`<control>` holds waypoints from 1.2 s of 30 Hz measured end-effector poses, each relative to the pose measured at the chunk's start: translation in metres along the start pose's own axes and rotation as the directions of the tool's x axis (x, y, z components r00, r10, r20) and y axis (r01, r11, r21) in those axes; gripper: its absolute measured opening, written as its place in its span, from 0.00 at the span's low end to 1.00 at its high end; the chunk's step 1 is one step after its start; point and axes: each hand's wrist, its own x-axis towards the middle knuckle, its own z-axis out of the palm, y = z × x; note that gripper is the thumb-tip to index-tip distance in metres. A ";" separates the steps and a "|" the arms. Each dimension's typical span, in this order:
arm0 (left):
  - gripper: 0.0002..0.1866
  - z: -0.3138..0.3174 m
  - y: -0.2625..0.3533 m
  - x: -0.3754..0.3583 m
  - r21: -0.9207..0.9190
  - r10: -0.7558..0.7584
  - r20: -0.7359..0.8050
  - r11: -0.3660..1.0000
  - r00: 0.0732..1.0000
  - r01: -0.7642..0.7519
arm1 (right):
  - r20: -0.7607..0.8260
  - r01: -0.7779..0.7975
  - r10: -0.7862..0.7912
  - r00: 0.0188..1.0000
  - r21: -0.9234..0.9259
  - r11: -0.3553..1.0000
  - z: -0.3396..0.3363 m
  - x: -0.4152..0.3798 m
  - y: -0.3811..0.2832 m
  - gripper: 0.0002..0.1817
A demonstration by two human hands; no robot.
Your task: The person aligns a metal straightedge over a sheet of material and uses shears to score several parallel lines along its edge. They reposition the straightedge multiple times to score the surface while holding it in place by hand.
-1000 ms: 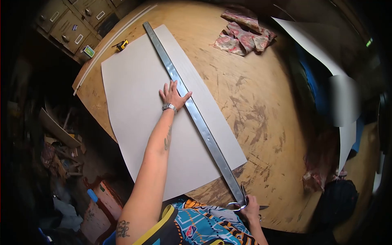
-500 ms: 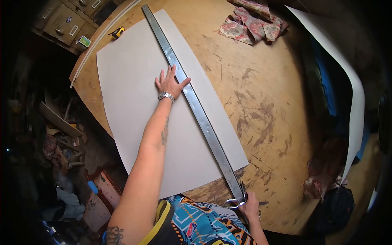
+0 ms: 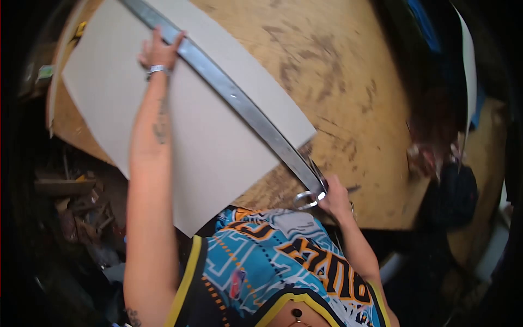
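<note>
A long metal straightedge [image 3: 239, 102] lies slantwise over a large pale grey sheet of board [image 3: 117, 109]. My left hand [image 3: 162, 53] rests flat on the straightedge's upper part, thumb and fingers spread. At the near end, my right hand [image 3: 335, 197] is closed on a pair of scissors [image 3: 299, 203]. Their ring handle sticks out to the left of the fingers, and a dark blade points up beside the straightedge. The right fingers are right at the straightedge's end and partly hide the scissors. A dark pointed piece [image 3: 354, 188] shows just right of that hand.
The sheet lies on a worn, stained wooden table [image 3: 359, 120] and its near corner overhangs the front edge. A curved white sheet [image 3: 469, 71] hangs at the right, above a dark bag [image 3: 457, 191]. Clutter [image 3: 81, 218] lies below the table at left.
The view has tilted down and shifted right, so the table's far end and the patterned cloth have left it. Both hands keep their places on the straightedge and scissors.
</note>
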 end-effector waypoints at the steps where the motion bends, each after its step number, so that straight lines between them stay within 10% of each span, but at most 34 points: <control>1: 0.55 0.008 -0.002 0.005 0.037 0.027 -0.062 0.999 0.998 -0.024 | -0.044 0.040 -0.038 0.998 0.041 0.998 0.001 0.000 0.002 0.27; 36: 0.65 -0.008 0.009 -0.004 -0.045 -0.036 -0.015 0.998 0.999 0.035 | -0.041 -0.020 0.020 0.999 -0.008 1.000 0.008 -0.007 0.002 0.34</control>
